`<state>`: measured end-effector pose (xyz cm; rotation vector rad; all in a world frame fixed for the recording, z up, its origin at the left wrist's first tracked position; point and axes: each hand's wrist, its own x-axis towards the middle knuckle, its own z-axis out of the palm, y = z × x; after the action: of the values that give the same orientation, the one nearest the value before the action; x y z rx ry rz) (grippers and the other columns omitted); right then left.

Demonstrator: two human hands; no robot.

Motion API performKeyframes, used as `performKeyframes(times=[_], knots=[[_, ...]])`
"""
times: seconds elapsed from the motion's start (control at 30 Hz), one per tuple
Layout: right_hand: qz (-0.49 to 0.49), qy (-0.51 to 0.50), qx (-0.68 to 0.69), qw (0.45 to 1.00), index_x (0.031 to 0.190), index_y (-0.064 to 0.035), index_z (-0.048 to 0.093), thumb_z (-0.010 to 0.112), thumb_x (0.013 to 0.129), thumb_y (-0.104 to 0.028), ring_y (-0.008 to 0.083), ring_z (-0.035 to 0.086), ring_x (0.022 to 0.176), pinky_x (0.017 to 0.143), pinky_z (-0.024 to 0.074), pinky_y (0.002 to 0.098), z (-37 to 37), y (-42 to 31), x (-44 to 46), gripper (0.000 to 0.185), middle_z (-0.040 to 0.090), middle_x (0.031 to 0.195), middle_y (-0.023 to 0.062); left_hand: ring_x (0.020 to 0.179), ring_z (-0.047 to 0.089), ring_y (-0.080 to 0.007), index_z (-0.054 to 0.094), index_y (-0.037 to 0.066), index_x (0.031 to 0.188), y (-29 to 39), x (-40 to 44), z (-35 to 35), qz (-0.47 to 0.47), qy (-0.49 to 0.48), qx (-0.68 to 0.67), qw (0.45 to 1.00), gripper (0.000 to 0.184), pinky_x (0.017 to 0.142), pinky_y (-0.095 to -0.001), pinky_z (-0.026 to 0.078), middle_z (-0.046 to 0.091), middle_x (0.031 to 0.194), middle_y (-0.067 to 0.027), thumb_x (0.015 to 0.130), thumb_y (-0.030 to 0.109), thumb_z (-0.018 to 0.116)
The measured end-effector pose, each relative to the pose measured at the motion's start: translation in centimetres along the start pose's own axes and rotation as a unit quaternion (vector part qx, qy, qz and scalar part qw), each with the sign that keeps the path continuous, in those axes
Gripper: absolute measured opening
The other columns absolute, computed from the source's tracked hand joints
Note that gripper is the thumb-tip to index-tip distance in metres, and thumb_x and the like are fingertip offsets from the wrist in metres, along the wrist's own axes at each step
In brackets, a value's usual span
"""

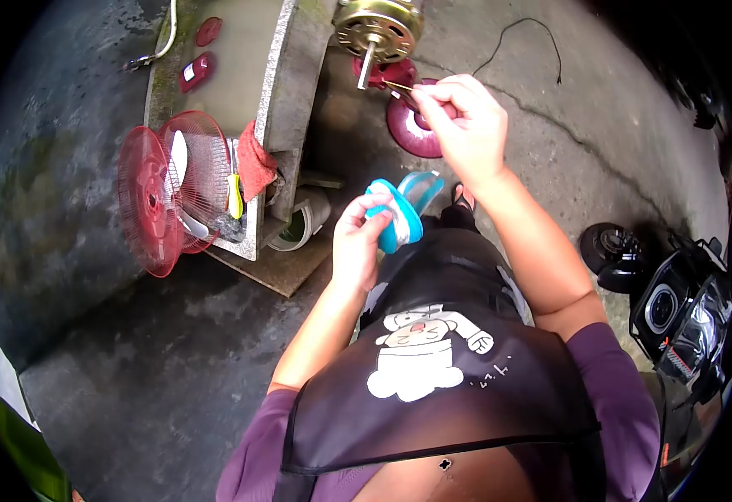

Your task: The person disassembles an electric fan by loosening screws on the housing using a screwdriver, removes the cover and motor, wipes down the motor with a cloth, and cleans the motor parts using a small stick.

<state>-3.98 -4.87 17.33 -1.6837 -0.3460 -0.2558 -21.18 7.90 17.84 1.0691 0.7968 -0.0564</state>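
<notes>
My left hand [358,238], closed in front of the apron, grips a turquoise-edged piece of cloth or pad [403,219] with a whitish, partly see-through middle. Part of it flares up and to the right. My right hand [473,125] is raised farther out, its thumb and fingers pinching a thin, yellowish stick-like thing [401,87]. Its exact kind is too small to tell. The stick's end points left, close to the metal shaft [367,67] of a brass-coloured fan motor [379,30]. Below the motor, the fan's dark red round base [408,134] stands on the floor, partly behind my right hand.
Red fan grilles [150,201] lean at the concrete basin's [276,84] near end, beside a yellow-handled tool [235,197] and a red cloth [255,163]. Underneath is a white bucket [307,222]. A black cord [542,29] lies on the floor; a black motor scooter [680,309] stands right.
</notes>
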Motion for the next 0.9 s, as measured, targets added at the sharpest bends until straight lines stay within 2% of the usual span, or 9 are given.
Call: performKeyframes(times=[0.07,0.17,0.43,0.57,0.63,0.77,0.83,0.87,0.9], knots=[[-0.071,0.01,-0.051,0.996,0.081,-0.0056,0.071,0.077,0.078,-0.008,0.0187,0.061,0.06,0.055,0.0493,0.0283,1.8,-0.3,0.8,0.007,0.064,0.077,0.0066,0.086,0.063,-0.0111,0.067,0.005,0.107,0.1,-0.2,-0.9,-0.011,0.006,-0.003,1.0,0.02,0.077,-0.0258,0.053,0.067,0.099,-0.0055,0.09,-0.004,0.06],[-0.136,0.013,-0.124,0.983,0.08,-0.0078,0.07,0.077,0.078,-0.011,0.0204,0.064,0.061,0.055,0.0509,0.0308,3.4,-0.5,1.5,0.008,0.065,0.077,0.0052,0.085,0.061,-0.0101,0.067,0.005,0.106,-0.3,-0.1,-2.3,-0.019,0.001,-0.005,1.0,0.019,0.076,-0.0241,0.051,0.066,0.097,-0.0038,0.09,-0.004,0.06],[-0.087,0.011,-0.22,0.972,0.077,-0.0111,0.067,0.077,0.077,-0.013,0.023,0.063,0.061,0.056,0.052,0.0322,4.8,-0.7,1.3,0.011,0.062,0.074,0.0043,0.085,0.059,-0.0094,0.068,0.003,0.107,1.0,1.1,-4.4,-0.024,-0.039,0.01,0.999,0.02,0.078,-0.0242,0.049,0.065,0.099,-0.0034,0.091,-0.002,0.057],[-0.079,0.019,-0.204,0.976,0.077,-0.0071,0.066,0.077,0.076,-0.005,0.0169,0.062,0.061,0.056,0.051,0.0289,5.1,-1.9,1.4,0.012,0.061,0.073,0.0055,0.091,0.064,-0.0148,0.067,0.003,0.106,2.9,2.8,-4.9,0.002,-0.067,0.031,0.997,0.016,0.084,-0.0296,0.053,0.067,0.102,-0.0068,0.095,0.003,0.055],[-0.06,0.027,-0.166,0.984,0.079,-0.0033,0.066,0.076,0.078,0.0,0.0129,0.06,0.061,0.057,0.0497,0.0265,5.1,-2.4,1.3,0.01,0.061,0.073,0.0057,0.084,0.06,-0.0089,0.069,0.002,0.106,3.9,3.8,-4.8,0.008,-0.066,0.019,0.998,0.017,0.077,-0.024,0.049,0.066,0.096,-0.003,0.095,0.006,0.056],[-0.02,0.032,-0.138,0.99,0.084,0.0027,0.067,0.073,0.083,0.002,0.007,0.055,0.066,0.061,0.0447,0.0213,4.4,-3.5,0.7,0.006,0.061,0.077,0.0023,0.08,0.057,-0.0068,0.069,0.001,0.106,6.1,5.8,-3.9,0.065,-0.087,0.051,0.993,0.019,0.074,-0.0228,0.046,0.064,0.091,-0.0007,0.097,0.012,0.057],[0.09,-0.03,-0.048,0.994,0.085,0.0009,0.067,0.072,0.085,0.001,0.0049,0.053,0.065,0.06,0.0428,0.02,4.1,-3.8,-0.1,0.005,0.06,0.076,-0.0011,0.083,0.057,-0.0068,0.069,0.0,0.108,7.2,6.7,-3.3,0.081,-0.097,0.046,0.991,0.02,0.077,-0.0229,0.046,0.065,0.093,-0.0012,0.097,0.013,0.057],[0.21,-0.041,0.058,0.975,0.085,0.0025,0.067,0.072,0.086,-0.001,0.0029,0.054,0.064,0.057,0.0446,0.0201,3.9,-3.8,-0.7,0.006,0.063,0.078,-0.001,0.086,0.057,-0.0071,0.067,0.0,0.111,7.7,6.9,-2.8,0.091,-0.1,0.03,0.99,0.022,0.079,-0.0235,0.046,0.065,0.097,-0.0019,0.097,0.013,0.056],[0.209,-0.043,0.057,0.975,0.085,0.0025,0.067,0.072,0.086,-0.001,0.0029,0.054,0.064,0.057,0.0446,0.0201,3.5,-4.0,-0.7,0.006,0.063,0.078,-0.001,0.088,0.057,-0.0071,0.065,-0.001,0.116,8.5,6.8,-2.3,0.075,-0.107,-0.015,0.991,0.024,0.082,-0.0239,0.046,0.064,0.101,-0.0021,0.098,0.01,0.053]])
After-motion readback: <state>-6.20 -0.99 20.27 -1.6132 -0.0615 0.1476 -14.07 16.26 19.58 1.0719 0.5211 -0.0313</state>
